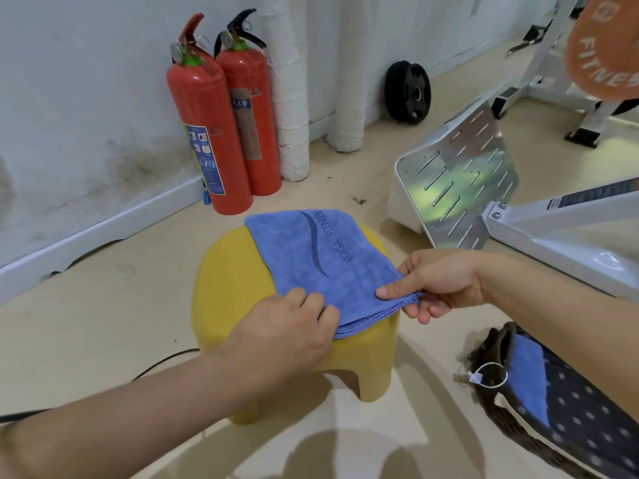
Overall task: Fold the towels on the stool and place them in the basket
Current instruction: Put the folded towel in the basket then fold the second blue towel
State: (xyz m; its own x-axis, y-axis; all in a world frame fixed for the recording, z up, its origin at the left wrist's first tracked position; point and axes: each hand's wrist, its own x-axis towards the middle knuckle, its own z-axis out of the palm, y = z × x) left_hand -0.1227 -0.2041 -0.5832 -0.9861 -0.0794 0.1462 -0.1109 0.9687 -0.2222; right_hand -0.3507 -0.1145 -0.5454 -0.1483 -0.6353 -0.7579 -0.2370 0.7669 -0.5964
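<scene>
A blue towel [321, 257] printed "YOGA FITNESS" lies folded in several layers on a yellow stool [228, 281]. My left hand [287, 326] holds the towel's near left corner, fingers curled over its edge. My right hand [435, 285] pinches the near right corner, thumb on top and fingers under the stacked layers. At the lower right stands a dark wicker basket [498, 347] with a dotted lining. Another blue towel [529, 378] lies inside it, partly hidden by my right forearm.
Two red fire extinguishers [221, 126] stand against the wall behind the stool. A white gym machine with a slotted metal footplate [460, 181] is to the right. A black weight plate [408, 93] leans on the far wall. A black cable [166, 361] runs on the floor.
</scene>
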